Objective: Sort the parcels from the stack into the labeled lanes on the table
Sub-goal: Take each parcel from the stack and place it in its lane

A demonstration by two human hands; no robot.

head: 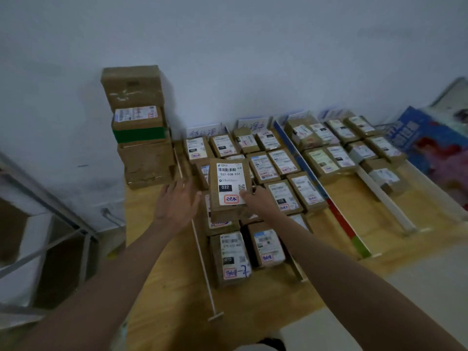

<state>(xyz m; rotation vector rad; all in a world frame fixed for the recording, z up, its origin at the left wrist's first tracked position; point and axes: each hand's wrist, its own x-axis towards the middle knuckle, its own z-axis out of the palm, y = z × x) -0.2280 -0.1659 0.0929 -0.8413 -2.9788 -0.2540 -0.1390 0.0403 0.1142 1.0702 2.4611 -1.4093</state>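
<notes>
A brown parcel with a white label reading 032-038-E01 and a red stamp is held up above the left lane, label towards me. My right hand grips its lower right edge. My left hand is spread flat just left of the parcel, holding nothing. The stack of brown boxes stands at the table's back left corner against the wall. Several labelled parcels lie in rows in the lanes, among them one marked 070 nearest me.
White rods and a coloured strip divide the wooden table into lanes; handwritten signs stand at the back. A metal rack is at left. Blue printed packaging lies at right.
</notes>
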